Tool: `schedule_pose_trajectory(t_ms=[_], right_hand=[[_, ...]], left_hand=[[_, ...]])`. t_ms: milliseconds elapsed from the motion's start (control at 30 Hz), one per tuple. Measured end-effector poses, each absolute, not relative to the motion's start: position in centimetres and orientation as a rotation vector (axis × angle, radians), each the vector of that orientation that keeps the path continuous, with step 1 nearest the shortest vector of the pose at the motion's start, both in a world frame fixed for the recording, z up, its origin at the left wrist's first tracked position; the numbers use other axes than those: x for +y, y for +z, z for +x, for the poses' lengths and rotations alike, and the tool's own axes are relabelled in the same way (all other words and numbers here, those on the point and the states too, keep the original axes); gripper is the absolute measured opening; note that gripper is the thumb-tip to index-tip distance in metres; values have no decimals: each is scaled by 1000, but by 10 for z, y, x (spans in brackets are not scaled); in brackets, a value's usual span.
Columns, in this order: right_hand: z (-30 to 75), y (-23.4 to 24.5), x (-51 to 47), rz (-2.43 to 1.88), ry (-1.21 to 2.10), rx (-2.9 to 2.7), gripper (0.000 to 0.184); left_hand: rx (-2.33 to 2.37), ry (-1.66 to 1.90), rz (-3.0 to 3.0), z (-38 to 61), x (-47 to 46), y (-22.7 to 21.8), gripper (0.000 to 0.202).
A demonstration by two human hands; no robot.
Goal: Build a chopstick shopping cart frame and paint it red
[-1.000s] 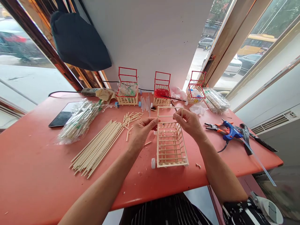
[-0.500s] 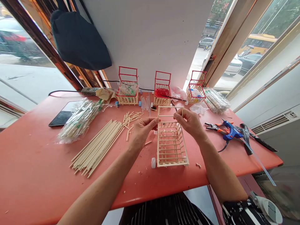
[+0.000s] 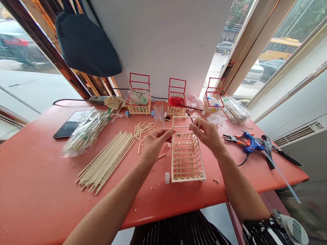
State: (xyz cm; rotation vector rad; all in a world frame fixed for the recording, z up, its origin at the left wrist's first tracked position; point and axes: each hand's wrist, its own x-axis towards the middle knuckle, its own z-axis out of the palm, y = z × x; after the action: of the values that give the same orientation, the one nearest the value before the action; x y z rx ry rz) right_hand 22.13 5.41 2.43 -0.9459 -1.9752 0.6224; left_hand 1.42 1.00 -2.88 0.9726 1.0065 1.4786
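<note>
A small cart of plain wooden sticks [image 3: 187, 157] stands in front of me, with white wheels and a handle frame [image 3: 186, 117] at its far end. My left hand [image 3: 160, 139] pinches the left side of the frame where the handle meets the basket. On the opposite side, my right hand [image 3: 205, 133] is closed with thumb and fingertips on the handle's right upright. The exact grip points are partly hidden behind the fingers. Left of the cart lie a pile of long wooden sticks [image 3: 108, 160] and several short cut pieces [image 3: 143, 128].
Three finished-looking carts with red handles [image 3: 139, 108] stand along the wall. A blue glue gun [image 3: 254, 143] and pliers [image 3: 231, 137] lie at the right. Bagged sticks [image 3: 87, 134] rest on a dark tablet [image 3: 67, 126]. Another wrapped bundle [image 3: 236, 110] sits at the back right.
</note>
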Motion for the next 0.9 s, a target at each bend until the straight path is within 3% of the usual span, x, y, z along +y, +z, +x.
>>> schedule_pose_trajectory(t_ms=[667,900], right_hand=[[222,24,53,-948,608,-1970,35],[221,24,54,-952,614,-1965,41]], left_hand=[[1015,1510,1005,14,10,-31,32],[1176,1478,1031,17,5,-18,44]])
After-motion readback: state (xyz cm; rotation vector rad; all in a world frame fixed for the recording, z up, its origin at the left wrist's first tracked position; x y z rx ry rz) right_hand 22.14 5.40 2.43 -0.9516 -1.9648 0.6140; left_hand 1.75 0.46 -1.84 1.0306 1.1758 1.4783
